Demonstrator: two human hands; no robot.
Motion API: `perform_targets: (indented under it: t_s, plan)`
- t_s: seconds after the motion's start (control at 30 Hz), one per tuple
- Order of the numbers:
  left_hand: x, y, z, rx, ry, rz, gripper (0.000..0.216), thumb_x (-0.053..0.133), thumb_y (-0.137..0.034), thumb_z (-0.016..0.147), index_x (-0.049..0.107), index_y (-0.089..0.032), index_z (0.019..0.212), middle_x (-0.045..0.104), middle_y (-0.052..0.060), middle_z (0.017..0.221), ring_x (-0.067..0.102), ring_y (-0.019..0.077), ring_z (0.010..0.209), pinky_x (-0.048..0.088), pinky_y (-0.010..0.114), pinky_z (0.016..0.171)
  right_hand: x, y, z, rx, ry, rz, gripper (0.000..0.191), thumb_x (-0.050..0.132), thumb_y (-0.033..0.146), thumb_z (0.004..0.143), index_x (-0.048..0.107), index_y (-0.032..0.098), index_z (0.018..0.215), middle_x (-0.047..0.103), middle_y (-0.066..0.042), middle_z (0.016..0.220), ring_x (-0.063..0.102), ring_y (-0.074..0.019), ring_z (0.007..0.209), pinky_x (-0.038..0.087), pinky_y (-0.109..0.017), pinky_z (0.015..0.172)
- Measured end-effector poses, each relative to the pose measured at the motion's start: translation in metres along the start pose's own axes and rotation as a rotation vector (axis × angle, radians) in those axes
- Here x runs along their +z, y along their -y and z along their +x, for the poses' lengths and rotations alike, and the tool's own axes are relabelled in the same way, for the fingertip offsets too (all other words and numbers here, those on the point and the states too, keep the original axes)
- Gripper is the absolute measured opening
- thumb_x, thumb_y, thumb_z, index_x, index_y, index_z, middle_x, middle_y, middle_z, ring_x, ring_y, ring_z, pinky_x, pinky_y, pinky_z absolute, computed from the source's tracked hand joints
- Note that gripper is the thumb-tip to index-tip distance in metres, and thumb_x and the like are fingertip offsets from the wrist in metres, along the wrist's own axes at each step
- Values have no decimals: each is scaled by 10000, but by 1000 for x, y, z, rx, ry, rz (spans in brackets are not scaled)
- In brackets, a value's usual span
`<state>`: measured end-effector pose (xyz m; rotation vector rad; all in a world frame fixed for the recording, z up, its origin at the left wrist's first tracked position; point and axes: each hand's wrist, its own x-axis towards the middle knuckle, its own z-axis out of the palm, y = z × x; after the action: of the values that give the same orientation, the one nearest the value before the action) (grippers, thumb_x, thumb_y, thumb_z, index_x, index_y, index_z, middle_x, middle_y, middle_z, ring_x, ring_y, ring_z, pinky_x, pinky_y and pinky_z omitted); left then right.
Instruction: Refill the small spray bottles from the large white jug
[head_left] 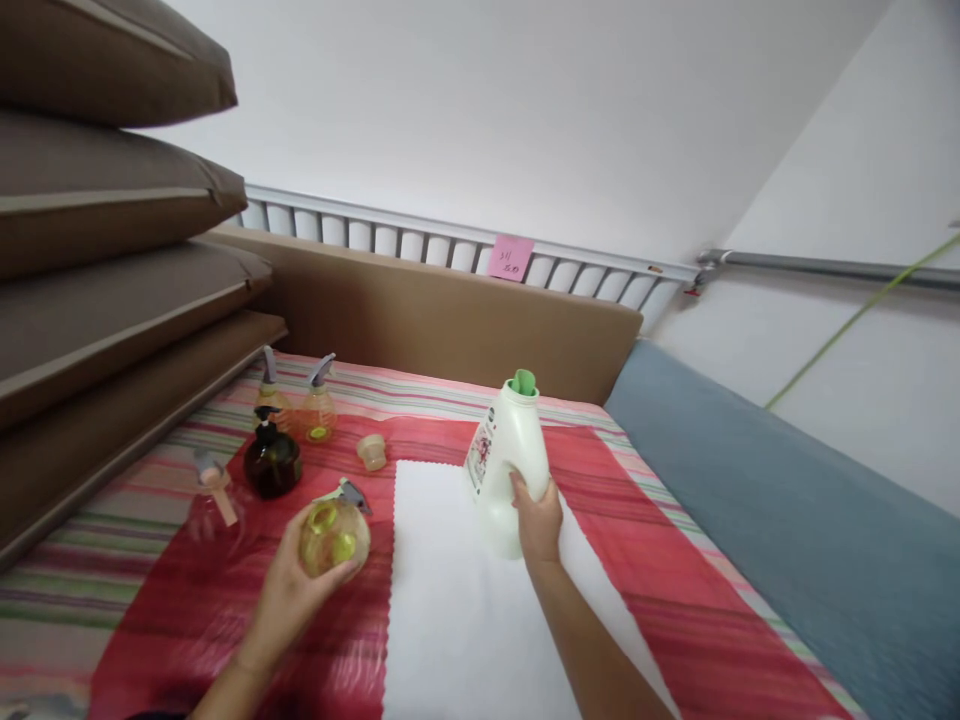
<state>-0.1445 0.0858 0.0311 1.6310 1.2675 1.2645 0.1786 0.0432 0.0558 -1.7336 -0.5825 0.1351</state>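
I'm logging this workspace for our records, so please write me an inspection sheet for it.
Surface: white sheet on red covering, over striped cloth.
Job's things: yellowish bottle, tilted; pale jug, green piece at its mouth.
Clutter: dark pump bottle, two upright spray bottles, clear bottle, small cup.
Hands: left hand holds the yellowish bottle; right hand grips the jug's handle.
Cables: thin green line, type unclear.
Surroundings: brown cushions, radiator, grey pipe.

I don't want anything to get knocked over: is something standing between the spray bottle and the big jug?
Nothing visible stands between the spray bottle and the jug, just flat white cloth and red sheet. The small pale cap sits farther back.
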Motion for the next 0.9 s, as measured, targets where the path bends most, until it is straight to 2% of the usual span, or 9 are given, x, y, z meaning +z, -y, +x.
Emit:
perform_targets:
  t_s: [0.17,0.3,0.43,0.5,0.57,0.63,0.7,0.8,0.9]
  plan:
    - [-17,0,8,-89,-61,-43,720,756,-402,569,450,-227,1197,574,73,1162,565,302,1085,416,499,986,-6,6,0,-11,15,-76,455,614,533,687,567,159,942,652,-30,743,597,-204,615,461,-310,620]
    - [-27,5,4,-154,-97,-130,692,762,-345,547,476,-235,1168,591,61,1144,577,302,1067,435,491,968,-25,12,-14,-56,90,-121,554,599,548,703,555,139,1075,652,-116,993,608,-271,871,468,-362,753]
    - [-33,12,0,-188,-98,-155,673,765,-287,520,504,-247,1140,608,52,1131,589,308,1050,457,491,944,-49,18,-40,-322,-45,-223,621,523,515,778,457,127,1258,499,-180,1288,479,-320,1155,380,-449,947]
    - [-36,12,0,-193,-110,-150,662,766,-274,503,520,-249,1117,622,45,1111,596,311,1038,465,493,933,-44,24,-59,-457,54,-262,530,528,474,783,522,135,1190,551,-168,1231,507,-309,1129,394,-448,947]
    - [-37,9,2,-193,-107,-149,658,766,-271,497,524,-249,1109,632,40,1097,603,309,1027,473,490,922,-18,31,-80,-449,393,-297,388,524,437,787,599,165,1053,635,-133,1099,582,-277,1015,460,-406,874]
    - [-36,6,4,-192,-106,-154,664,764,-286,510,517,-242,1124,634,46,1096,608,306,1023,478,487,913,27,36,-98,-339,747,-368,314,511,389,802,623,191,1019,656,-98,1081,614,-237,964,498,-341,809]
    - [-34,4,5,-184,-107,-166,683,760,-303,527,501,-226,1154,625,66,1111,606,304,1031,475,483,916,80,39,-109,-313,839,-402,238,536,331,800,642,207,973,687,-60,1012,646,-190,873,508,-294,785]
    - [-28,8,4,-150,-92,-190,707,757,-296,547,476,-202,1189,591,98,1168,579,300,1083,441,479,962,152,40,-115,-290,870,-504,245,650,350,745,645,185,926,695,-62,940,642,-205,881,496,-338,818]
    - [-24,16,3,-106,-60,-212,716,760,-266,555,462,-197,1202,564,104,1213,550,292,1130,408,471,1004,196,43,-119,-288,914,-606,289,663,401,773,629,147,908,669,-51,904,633,-191,833,509,-381,775]
